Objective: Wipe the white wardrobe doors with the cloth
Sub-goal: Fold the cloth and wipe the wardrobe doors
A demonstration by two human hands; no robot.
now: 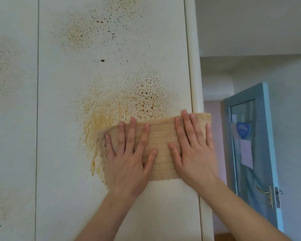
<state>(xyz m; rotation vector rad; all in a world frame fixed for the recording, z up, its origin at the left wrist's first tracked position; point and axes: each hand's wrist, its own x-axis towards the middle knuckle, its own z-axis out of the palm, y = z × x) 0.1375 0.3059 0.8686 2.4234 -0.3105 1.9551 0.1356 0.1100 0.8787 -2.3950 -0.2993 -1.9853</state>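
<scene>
A beige ribbed cloth (162, 150) lies flat against the right white wardrobe door (111, 49). My left hand (129, 157) presses on the cloth's left half with straight, spread fingers. My right hand (193, 150) presses on its right half, fingers straight, near the door's right edge. Brown and yellow speckled stains (142, 94) cover the door just above the cloth, with yellow runs (92, 136) to its left. More brown specks (97, 26) sit higher up.
A second wardrobe door (12, 101) at the left carries fainter specks. The wardrobe's rounded corner post (194, 66) borders the right door. Beyond it stands an open blue room door (254, 145) with papers stuck on its glass and a metal handle (268, 195).
</scene>
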